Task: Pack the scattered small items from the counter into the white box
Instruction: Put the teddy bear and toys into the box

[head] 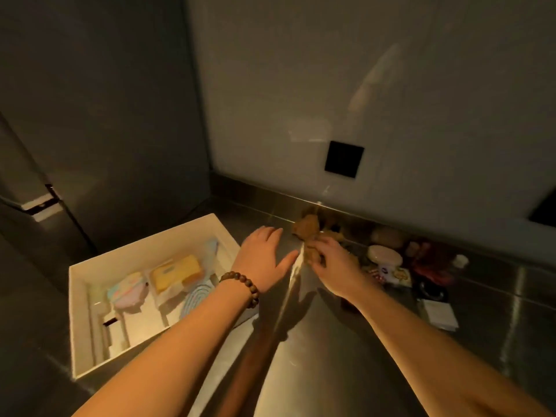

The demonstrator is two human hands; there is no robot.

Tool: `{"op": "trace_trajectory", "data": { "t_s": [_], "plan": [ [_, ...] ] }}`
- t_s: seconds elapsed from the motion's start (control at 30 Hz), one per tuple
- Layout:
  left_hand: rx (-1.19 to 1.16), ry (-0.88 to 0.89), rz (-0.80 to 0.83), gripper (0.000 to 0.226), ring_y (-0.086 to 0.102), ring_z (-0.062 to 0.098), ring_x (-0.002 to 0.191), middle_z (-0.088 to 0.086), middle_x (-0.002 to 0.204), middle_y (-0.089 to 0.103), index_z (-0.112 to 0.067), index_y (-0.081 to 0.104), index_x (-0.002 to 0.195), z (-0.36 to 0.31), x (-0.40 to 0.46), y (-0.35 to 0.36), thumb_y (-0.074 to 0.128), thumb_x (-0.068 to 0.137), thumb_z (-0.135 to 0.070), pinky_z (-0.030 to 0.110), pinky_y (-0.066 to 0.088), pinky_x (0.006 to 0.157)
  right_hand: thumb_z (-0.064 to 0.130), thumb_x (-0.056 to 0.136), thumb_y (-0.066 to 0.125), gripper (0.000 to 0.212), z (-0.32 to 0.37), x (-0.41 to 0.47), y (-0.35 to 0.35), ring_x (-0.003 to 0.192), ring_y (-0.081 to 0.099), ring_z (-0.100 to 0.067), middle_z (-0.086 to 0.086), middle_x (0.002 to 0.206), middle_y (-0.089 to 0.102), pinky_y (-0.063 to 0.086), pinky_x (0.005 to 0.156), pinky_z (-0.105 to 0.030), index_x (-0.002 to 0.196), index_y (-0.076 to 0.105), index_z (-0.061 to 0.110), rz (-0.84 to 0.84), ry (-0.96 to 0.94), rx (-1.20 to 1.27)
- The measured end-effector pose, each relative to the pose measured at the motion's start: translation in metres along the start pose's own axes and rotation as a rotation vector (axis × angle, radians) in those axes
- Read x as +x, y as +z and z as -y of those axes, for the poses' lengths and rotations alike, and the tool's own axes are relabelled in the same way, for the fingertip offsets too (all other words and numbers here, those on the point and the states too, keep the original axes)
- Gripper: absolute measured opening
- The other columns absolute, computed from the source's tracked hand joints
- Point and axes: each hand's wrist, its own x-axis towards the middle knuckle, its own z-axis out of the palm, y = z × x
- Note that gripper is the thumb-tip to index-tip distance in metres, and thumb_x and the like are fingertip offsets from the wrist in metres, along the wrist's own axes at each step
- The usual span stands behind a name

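Note:
The white box (78, 311) sits on the steel counter at the left, with dividers inside. It holds a pastel pouch (128, 291), a yellow packet (177, 272) and a blue striped item (195, 297). My right hand (334, 266) pinches a small brown plush toy (308, 233) near the back of the counter. My left hand (264, 257), with a bead bracelet on the wrist, hovers flat and open just left of the toy, beside the box's right wall.
More small items lie at the right along the backsplash: a white round jar (385, 260), a dark red bundle (430, 263), a white folded packet (440, 314) and a beige lump (386, 236). A black square plate (344, 159) is on the wall.

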Motion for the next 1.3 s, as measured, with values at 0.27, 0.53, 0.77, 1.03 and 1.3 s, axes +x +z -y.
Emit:
{"op": "trace_trajectory", "data": {
  "t_s": [0.27, 0.53, 0.77, 1.03, 1.3],
  "plan": [
    [-0.068, 0.064, 0.256, 0.071, 0.025, 0.021, 0.137, -0.001, 0.151, 0.025, -0.029, 0.028, 0.142, -0.058, 0.037, 0.11, 0.036, 0.082, -0.067, 0.044, 0.027, 0.111, 0.02, 0.093, 0.057, 0.027, -0.116, -0.035, -0.025, 0.114, 0.052, -0.022, -0.007, 0.129, 0.05, 0.042, 0.097, -0.031, 0.12, 0.062, 0.016, -0.044, 0.192, -0.039],
    [0.118, -0.017, 0.417, 0.087, -0.004, 0.033, 0.142, 0.005, 0.157, -0.005, -0.033, 0.009, 0.147, -0.062, 0.094, 0.178, 0.032, 0.073, -0.073, 0.052, 0.003, 0.112, 0.058, 0.084, 0.055, 0.08, -0.156, -0.02, 0.0, 0.138, 0.03, -0.029, -0.005, 0.154, 0.022, 0.039, 0.105, -0.047, 0.149, 0.015, 0.035, -0.032, 0.307, -0.222],
    [0.193, -0.02, 0.47, 0.086, -0.017, 0.027, 0.141, -0.004, 0.158, -0.003, -0.034, 0.013, 0.147, -0.059, 0.123, 0.2, 0.03, 0.071, -0.071, 0.059, -0.004, 0.109, 0.043, 0.089, 0.056, 0.065, -0.168, 0.001, 0.027, 0.133, 0.03, -0.029, -0.01, 0.145, 0.035, 0.033, 0.109, -0.041, 0.144, 0.028, 0.021, -0.004, 0.326, -0.361],
    [0.175, 0.143, 0.465, 0.082, -0.014, 0.024, 0.142, -0.006, 0.155, 0.016, -0.03, 0.032, 0.141, -0.046, 0.085, 0.185, 0.032, 0.07, -0.07, 0.059, -0.003, 0.111, 0.017, 0.085, 0.065, 0.078, -0.162, -0.011, 0.034, 0.139, 0.025, -0.022, -0.004, 0.15, 0.033, 0.025, 0.113, -0.034, 0.149, 0.02, 0.018, 0.06, 0.266, -0.095],
    [0.092, 0.24, 0.529, 0.081, -0.019, 0.019, 0.141, -0.006, 0.157, 0.011, -0.027, 0.03, 0.144, -0.042, 0.017, 0.159, 0.031, 0.074, -0.067, 0.051, -0.014, 0.112, 0.015, 0.086, 0.061, 0.079, -0.154, -0.058, 0.052, 0.146, 0.011, -0.015, 0.003, 0.158, 0.02, 0.014, 0.117, -0.032, 0.151, 0.017, 0.023, 0.09, 0.185, -0.128]
  ]
}}
